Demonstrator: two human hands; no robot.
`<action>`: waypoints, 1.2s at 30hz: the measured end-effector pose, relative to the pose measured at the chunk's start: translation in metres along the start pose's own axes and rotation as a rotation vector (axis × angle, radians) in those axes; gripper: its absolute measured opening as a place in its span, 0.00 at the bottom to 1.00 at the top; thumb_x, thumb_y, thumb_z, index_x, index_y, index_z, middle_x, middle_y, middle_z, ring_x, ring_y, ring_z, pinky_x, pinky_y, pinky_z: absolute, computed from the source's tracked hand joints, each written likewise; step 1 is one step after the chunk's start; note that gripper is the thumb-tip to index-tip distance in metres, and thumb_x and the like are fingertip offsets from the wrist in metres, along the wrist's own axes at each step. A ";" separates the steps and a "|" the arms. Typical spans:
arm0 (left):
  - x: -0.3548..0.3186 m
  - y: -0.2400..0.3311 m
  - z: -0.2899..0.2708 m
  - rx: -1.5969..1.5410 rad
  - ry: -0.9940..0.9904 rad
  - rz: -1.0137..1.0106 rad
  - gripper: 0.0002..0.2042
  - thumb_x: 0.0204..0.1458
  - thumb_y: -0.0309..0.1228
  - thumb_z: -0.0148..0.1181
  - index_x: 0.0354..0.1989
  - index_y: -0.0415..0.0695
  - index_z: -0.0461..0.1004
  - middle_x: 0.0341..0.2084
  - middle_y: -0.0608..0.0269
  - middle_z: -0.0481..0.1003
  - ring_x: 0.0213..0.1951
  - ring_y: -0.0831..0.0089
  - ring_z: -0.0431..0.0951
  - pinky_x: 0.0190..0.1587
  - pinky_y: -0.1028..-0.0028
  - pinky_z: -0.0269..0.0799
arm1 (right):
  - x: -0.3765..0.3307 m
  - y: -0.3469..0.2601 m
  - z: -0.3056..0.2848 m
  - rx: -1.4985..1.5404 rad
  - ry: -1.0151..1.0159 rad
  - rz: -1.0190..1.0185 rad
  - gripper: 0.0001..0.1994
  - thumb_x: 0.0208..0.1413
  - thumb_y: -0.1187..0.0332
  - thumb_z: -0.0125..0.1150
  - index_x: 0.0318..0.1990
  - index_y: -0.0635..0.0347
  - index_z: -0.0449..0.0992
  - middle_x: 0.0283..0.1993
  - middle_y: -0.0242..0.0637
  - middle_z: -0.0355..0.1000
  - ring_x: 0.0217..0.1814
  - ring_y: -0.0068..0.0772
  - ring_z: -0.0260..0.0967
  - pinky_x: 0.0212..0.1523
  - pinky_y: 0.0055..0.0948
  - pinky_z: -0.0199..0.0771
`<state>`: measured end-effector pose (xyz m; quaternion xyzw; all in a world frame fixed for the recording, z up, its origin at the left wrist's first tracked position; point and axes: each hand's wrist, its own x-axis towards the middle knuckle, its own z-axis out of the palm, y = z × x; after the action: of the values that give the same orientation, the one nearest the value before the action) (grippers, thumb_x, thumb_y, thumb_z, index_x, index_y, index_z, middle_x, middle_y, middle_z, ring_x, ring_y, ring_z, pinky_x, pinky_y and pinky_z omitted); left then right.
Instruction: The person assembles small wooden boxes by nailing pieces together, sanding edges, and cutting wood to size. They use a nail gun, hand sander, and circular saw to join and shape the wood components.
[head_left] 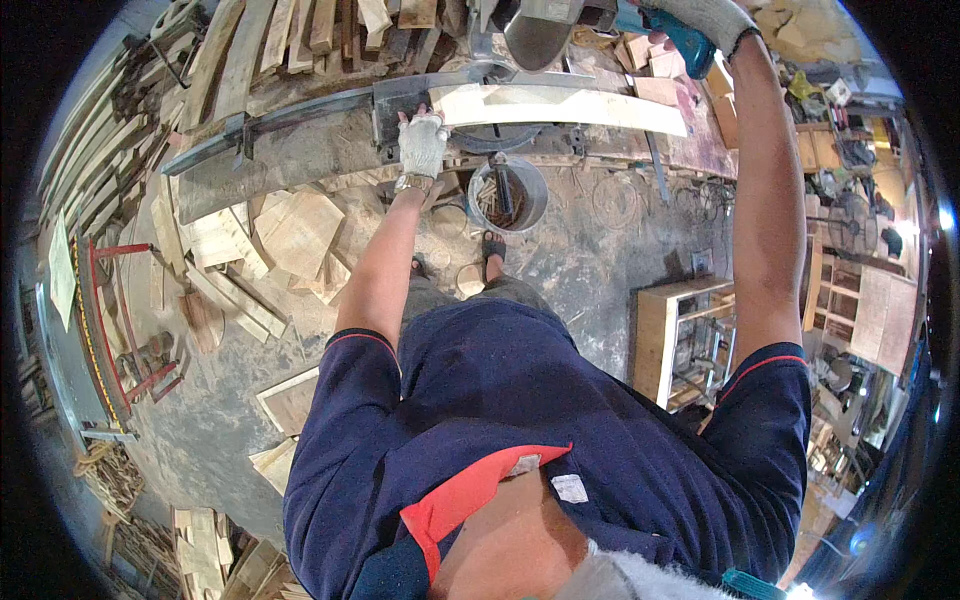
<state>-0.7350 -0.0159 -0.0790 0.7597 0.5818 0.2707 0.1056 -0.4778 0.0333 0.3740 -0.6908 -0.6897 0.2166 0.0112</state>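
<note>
My left hand (423, 143), in a pale knitted work glove with bare fingertips, lies at the left end of a long light wooden board (600, 112), its fingers and thumb against that end. The board lies across the bed of a miter saw (540, 38), whose metal guard is above the board. At the top right, my gloved right hand (705, 18) is wrapped round the saw's teal handle (690, 48). Part of the right hand and the saw's top are cut off by the picture's edge.
A bucket (530, 190) with wood offcuts stands below the bench, close to my feet. Stacked planks (260, 50) lie beyond the long metal fence (290, 115). Loose boards (300, 235) cover the floor at left. A wooden frame (655, 345) stands at right.
</note>
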 end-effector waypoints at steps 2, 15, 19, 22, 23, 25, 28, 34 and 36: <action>0.003 -0.001 0.004 -0.002 0.017 0.021 0.17 0.57 0.41 0.61 0.48 0.45 0.83 0.50 0.52 0.81 0.63 0.55 0.74 0.73 0.44 0.51 | -0.014 0.012 0.009 -0.431 0.269 0.049 0.11 0.57 0.66 0.56 0.39 0.66 0.79 0.29 0.43 0.74 0.29 0.33 0.75 0.31 0.34 0.76; 0.000 0.011 0.001 -0.126 0.098 0.038 0.11 0.57 0.41 0.62 0.36 0.46 0.80 0.47 0.54 0.82 0.63 0.53 0.74 0.73 0.38 0.47 | -0.081 0.084 0.243 0.392 0.348 0.352 0.23 0.43 0.62 0.67 0.45 0.65 0.72 0.34 0.49 0.78 0.37 0.50 0.79 0.42 0.45 0.77; 0.000 0.012 0.000 -0.109 0.005 0.004 0.15 0.57 0.42 0.63 0.44 0.45 0.82 0.51 0.49 0.81 0.65 0.53 0.73 0.75 0.41 0.44 | -0.082 0.089 0.261 0.375 0.421 0.307 0.21 0.43 0.63 0.67 0.44 0.63 0.72 0.36 0.47 0.77 0.37 0.48 0.78 0.42 0.44 0.76; 0.000 0.011 0.003 -0.085 0.020 0.013 0.15 0.57 0.42 0.64 0.45 0.46 0.83 0.50 0.51 0.81 0.65 0.54 0.73 0.75 0.40 0.43 | -0.084 0.091 0.266 0.395 0.394 0.327 0.21 0.43 0.64 0.68 0.43 0.63 0.72 0.34 0.46 0.75 0.34 0.46 0.76 0.41 0.42 0.76; 0.000 0.010 0.005 -0.091 0.061 0.033 0.14 0.57 0.41 0.64 0.45 0.46 0.83 0.49 0.54 0.82 0.64 0.54 0.73 0.74 0.38 0.43 | -0.083 0.091 0.267 0.409 0.395 0.332 0.21 0.43 0.64 0.68 0.43 0.63 0.72 0.34 0.45 0.75 0.34 0.46 0.76 0.41 0.42 0.76; -0.001 0.011 0.006 -0.096 0.055 0.029 0.12 0.57 0.38 0.63 0.45 0.47 0.82 0.45 0.58 0.82 0.63 0.55 0.74 0.73 0.35 0.44 | -0.082 0.092 0.269 0.434 0.412 0.315 0.20 0.43 0.64 0.68 0.43 0.62 0.71 0.33 0.45 0.75 0.34 0.45 0.75 0.41 0.41 0.75; -0.001 0.012 0.007 -0.094 0.053 0.026 0.11 0.57 0.38 0.63 0.44 0.47 0.82 0.43 0.59 0.82 0.63 0.56 0.74 0.72 0.34 0.43 | -0.081 0.092 0.271 0.411 0.415 0.305 0.20 0.43 0.64 0.67 0.43 0.62 0.72 0.32 0.45 0.74 0.33 0.45 0.75 0.40 0.41 0.75; -0.001 0.016 0.007 -0.078 0.054 0.025 0.11 0.57 0.39 0.63 0.42 0.48 0.82 0.44 0.60 0.82 0.64 0.57 0.73 0.72 0.32 0.40 | -0.085 0.087 0.268 0.407 0.422 0.320 0.19 0.44 0.64 0.67 0.42 0.62 0.72 0.31 0.44 0.75 0.33 0.44 0.75 0.39 0.41 0.75; 0.000 0.015 0.007 -0.064 0.044 0.035 0.11 0.57 0.40 0.63 0.43 0.48 0.82 0.43 0.60 0.82 0.64 0.58 0.73 0.72 0.31 0.40 | -0.087 0.086 0.267 0.415 0.409 0.339 0.18 0.44 0.64 0.68 0.42 0.62 0.72 0.31 0.44 0.75 0.32 0.44 0.75 0.39 0.41 0.75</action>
<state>-0.7186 -0.0197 -0.0780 0.7596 0.5618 0.3078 0.1123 -0.4766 -0.1295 0.1297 -0.8079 -0.4894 0.2082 0.2538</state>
